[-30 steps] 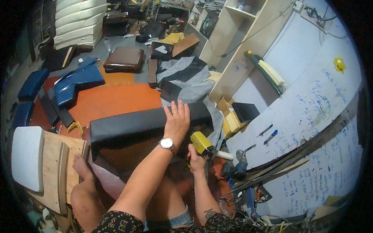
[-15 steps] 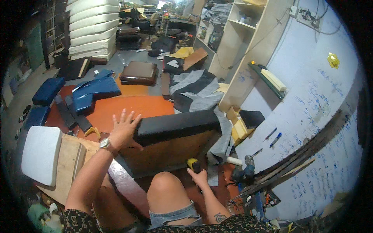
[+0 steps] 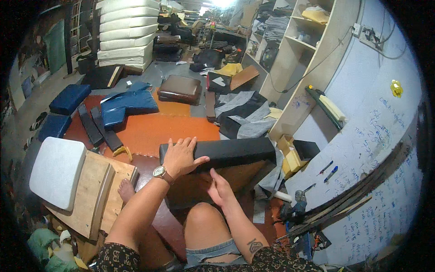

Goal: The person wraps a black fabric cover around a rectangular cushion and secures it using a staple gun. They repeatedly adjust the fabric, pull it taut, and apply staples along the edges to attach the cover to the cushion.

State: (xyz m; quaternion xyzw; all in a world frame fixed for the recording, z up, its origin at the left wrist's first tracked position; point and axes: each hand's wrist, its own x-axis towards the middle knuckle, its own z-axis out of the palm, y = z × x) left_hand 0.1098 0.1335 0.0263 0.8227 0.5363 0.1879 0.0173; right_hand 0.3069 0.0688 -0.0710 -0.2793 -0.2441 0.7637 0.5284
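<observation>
A black padded seat cushion point(image 3: 240, 152) stands on its edge in front of my knees. Its bare brown underside point(image 3: 190, 190) faces me. Across the cushion's upper left part lies my left hand point(image 3: 183, 156), fingers flat on the black cover and thumb stretched to the right. My right hand point(image 3: 219, 189) is close to the underside, just below the left one. Its thumb points up and its other fingers reach toward the brown face, partly in shadow; I see nothing held in it. Whether those fingers touch the underside I cannot tell.
At left, a white pad point(image 3: 58, 172) lies on plywood pieces point(image 3: 97, 195). Blue cushions point(image 3: 70, 99), a brown cushion point(image 3: 180, 88) and grey-black fabric point(image 3: 242, 113) cover the floor ahead. A power drill point(image 3: 297, 206) rests by the marked white wall, below a tall shelf unit point(image 3: 312, 68).
My left hand has come down flat on the cushion. My right hand has risen toward it, and the yellow-and-black tool it held is out of sight. The view has shifted left.
</observation>
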